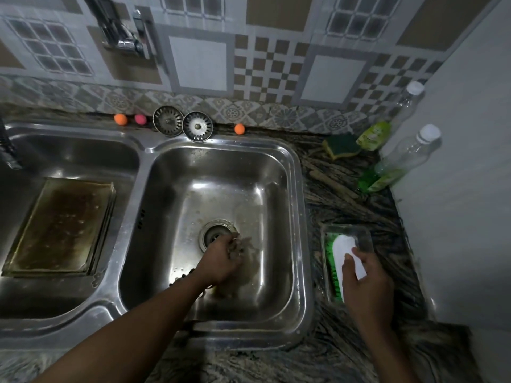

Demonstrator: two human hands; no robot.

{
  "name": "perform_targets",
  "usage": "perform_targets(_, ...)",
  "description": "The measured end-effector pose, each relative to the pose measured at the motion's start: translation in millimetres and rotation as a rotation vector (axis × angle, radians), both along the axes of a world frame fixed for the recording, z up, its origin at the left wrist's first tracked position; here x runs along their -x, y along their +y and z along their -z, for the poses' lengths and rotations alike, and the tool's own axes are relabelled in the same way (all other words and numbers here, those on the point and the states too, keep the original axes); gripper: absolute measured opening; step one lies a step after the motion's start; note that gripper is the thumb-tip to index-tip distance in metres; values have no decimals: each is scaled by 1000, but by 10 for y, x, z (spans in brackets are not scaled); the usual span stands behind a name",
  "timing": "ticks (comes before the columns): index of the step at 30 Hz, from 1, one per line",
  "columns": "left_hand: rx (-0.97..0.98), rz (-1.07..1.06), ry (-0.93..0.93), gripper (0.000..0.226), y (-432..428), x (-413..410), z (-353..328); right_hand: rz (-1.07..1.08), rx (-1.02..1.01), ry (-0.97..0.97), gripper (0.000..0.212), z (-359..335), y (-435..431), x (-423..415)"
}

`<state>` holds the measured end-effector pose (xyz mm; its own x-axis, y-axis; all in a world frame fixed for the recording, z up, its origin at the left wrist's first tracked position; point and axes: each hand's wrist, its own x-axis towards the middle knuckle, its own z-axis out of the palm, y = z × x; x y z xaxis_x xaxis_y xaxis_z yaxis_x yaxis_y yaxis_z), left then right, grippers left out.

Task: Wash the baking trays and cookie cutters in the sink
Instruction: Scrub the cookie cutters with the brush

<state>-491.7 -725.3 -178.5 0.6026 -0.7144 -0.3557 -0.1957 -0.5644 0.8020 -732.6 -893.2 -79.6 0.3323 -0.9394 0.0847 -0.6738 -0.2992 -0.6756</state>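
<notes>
A stained, brown tray (59, 228) lies flat on the floor of the left basin (83, 156), filling most of it, and a tap (8, 153) juts in from the left edge. Along the back ledge of the sink (132, 308) sit an orange ball (120, 119), a pink ball (140, 119), two metal strainers (168, 120) side by side and touching, then a second orange ball (239, 128). The left arm reaches into the right basin (221, 172), and the left hand (221, 258) is low over the wet floor just beside the drain (217, 234). Its fingers are curled downward around something small and blurred. I cannot tell what it is or whether the hand truly grips it. A few small dark pieces (182, 275) lie on the basin floor just left of that wrist, too dim to name. To the right of the sink, on the dark counter (345, 205), a clear dish (367, 236) holds a brush (343, 244) with a white back and green bristles. The right hand (365, 277) is clamped on the near end of the brush, thumb on top and fingers wrapped around it, with the brush inside the dish. The hands are well apart, one on each side of the basin's right rim. Farther back on the counter lie a green sponge (343, 146), a green soap bottle (373, 135) and two clear bottles (409, 98) leaning in the corner.
</notes>
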Motion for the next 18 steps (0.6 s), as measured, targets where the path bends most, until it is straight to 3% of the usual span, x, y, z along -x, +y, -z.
perform_targets(12,229,-336,459,42,-167,63,-191,-47,-13,63,23,34,-96,-2)
perform_targets(18,341,-362,528,54,-186,-39,-410,-82,-6,-165,21,-415,-47,-302)
